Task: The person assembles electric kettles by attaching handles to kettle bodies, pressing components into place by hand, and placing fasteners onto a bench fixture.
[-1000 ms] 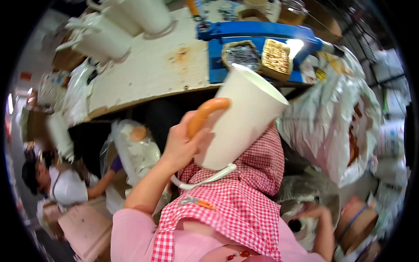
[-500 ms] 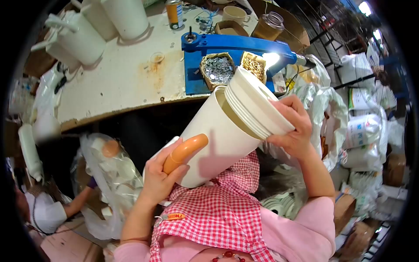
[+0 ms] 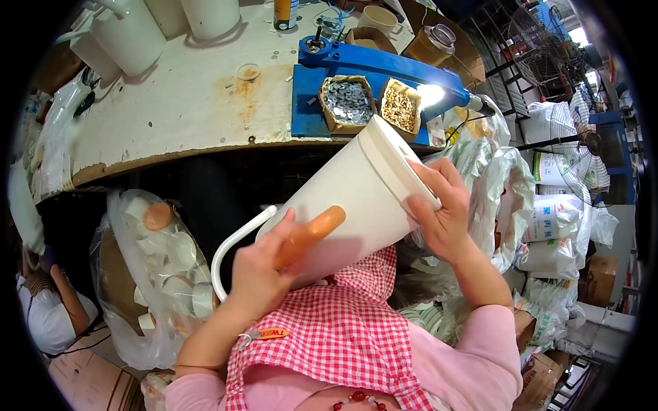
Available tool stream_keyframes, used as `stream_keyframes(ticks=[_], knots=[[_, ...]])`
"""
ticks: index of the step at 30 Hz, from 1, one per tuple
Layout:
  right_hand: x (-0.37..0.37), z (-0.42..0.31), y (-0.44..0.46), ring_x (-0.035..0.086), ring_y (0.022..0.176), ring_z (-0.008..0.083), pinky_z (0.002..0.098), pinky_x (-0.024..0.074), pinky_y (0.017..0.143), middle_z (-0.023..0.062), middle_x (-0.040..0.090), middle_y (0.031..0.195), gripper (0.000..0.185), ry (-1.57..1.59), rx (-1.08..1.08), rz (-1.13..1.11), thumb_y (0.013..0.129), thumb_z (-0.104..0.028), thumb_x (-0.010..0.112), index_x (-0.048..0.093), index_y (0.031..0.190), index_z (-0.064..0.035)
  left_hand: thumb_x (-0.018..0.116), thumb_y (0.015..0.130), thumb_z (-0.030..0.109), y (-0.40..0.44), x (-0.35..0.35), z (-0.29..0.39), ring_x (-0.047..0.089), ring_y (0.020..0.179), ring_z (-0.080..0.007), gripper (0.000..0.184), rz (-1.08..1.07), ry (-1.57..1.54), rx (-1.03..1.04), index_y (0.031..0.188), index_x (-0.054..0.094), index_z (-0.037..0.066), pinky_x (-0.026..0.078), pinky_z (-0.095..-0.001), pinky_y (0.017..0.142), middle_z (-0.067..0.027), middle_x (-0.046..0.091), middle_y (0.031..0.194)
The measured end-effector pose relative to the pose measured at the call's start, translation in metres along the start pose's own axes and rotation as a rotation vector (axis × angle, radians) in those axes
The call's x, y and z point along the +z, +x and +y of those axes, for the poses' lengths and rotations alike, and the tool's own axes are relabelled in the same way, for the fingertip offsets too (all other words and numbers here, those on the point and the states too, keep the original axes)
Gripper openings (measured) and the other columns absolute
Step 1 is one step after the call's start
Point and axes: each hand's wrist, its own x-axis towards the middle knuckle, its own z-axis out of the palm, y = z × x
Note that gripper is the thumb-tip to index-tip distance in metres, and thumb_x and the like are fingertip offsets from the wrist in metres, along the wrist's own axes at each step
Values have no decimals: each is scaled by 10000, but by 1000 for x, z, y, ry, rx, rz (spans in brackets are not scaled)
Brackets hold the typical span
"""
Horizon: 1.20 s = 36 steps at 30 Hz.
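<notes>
A tall white plastic container, tapering toward its base, lies tilted across my lap, its wide end up and right. My left hand wraps around an orange handle at its side; where the handle joins the wall is hidden. A thin, curved white piece arcs out past that hand near the base. At the wide end sits a white lid, and my right hand grips its edge, thumb on the side and fingers over the top. The inside of the container is hidden.
On the worktable stand a blue metal press-like tool, a box of silvery discs, a box of brass-coloured pieces and several white jugs. A plastic bag of parts is at left, near another person.
The lid has gone from tilted above the open rim to seated on the container. My right hand has shifted down-left with it. The curved white piece now shows more fully.
</notes>
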Motion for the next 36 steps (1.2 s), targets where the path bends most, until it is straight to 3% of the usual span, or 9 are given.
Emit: stream_keyframes(ticks=[5, 7, 10, 15, 21, 25, 31, 34, 36], knots=[[3, 12, 10, 566, 917, 242, 373, 443, 874, 99, 555, 953, 421, 43, 100, -81, 896, -255, 703, 624, 1213, 11, 793, 788, 136, -9, 16, -17, 703, 1051, -350, 740, 30, -132, 81, 1460, 484, 142, 603, -390, 834, -179, 625, 1343], [-7, 58, 18, 580, 1004, 183, 371, 423, 988, 53, 618, 1067, 448, 511, 278, -130, 1043, -403, 423, 647, 1204, -50, 792, 821, 198, -8, 16, -14, 704, 1047, -351, 642, 103, -118, 162, 1403, 526, 141, 607, -384, 811, -190, 607, 1368], [-35, 157, 44, 579, 1188, 207, 365, 396, 1092, 122, 640, 1274, 616, 708, 297, 71, 1102, -483, 275, 589, 1291, 13, 804, 811, 228, -17, 3, -2, 726, 906, -356, 539, 135, 79, 224, 1304, 604, 145, 606, -387, 747, -187, 602, 1376], [36, 79, 49, 683, 1048, 241, 357, 538, 953, 193, 677, 1223, 934, 1187, 637, -175, 993, -737, 241, 441, 1458, 47, 803, 800, 165, -2, -69, 2, 736, 900, -310, 509, 309, 74, 195, 1283, 649, 136, 602, -383, 754, -140, 728, 1094], [49, 112, 47, 694, 773, 208, 313, 582, 690, 161, 716, 971, 714, 1102, 713, 0, 1045, -623, 311, 560, 1270, 7, 634, 814, 202, 27, -243, 53, 596, 568, -157, 321, 460, 1648, 482, 1128, 699, 181, 453, -320, 479, 0, 565, 738], [86, 102, 33, 670, 730, 206, 308, 558, 644, 132, 704, 913, 561, 1164, 845, -97, 1063, -526, 382, 602, 1170, -21, 631, 762, 182, 107, -355, -45, 594, 860, -184, 81, 350, 2239, 505, 791, 700, 152, 412, -353, 908, -1, 607, 823], [111, 108, 10, 686, 769, 209, 335, 565, 670, 140, 712, 953, 447, 1277, 915, -155, 1072, -427, 439, 601, 1172, -22, 669, 765, 196, 158, -437, -167, 558, 1091, -195, 97, -47, 2357, 432, 809, 748, 162, 378, -407, 1066, 32, 672, 918], [117, 118, 0, 670, 744, 209, 335, 560, 665, 146, 703, 922, 397, 1260, 1060, -74, 1068, -368, 462, 585, 1160, -2, 715, 755, 245, 158, -429, -158, 546, 1147, -201, 170, -244, 2101, 167, 892, 740, 147, 352, -419, 1132, 18, 666, 1004], [126, 125, 0, 675, 759, 216, 338, 563, 684, 157, 705, 925, 357, 1279, 1114, -89, 1053, -315, 482, 582, 1164, 10, 748, 762, 307, 181, -398, -125, 539, 1185, -223, 334, -251, 1767, 569, 1036, 698, 122, 357, -430, 1143, -18, 632, 1133]])
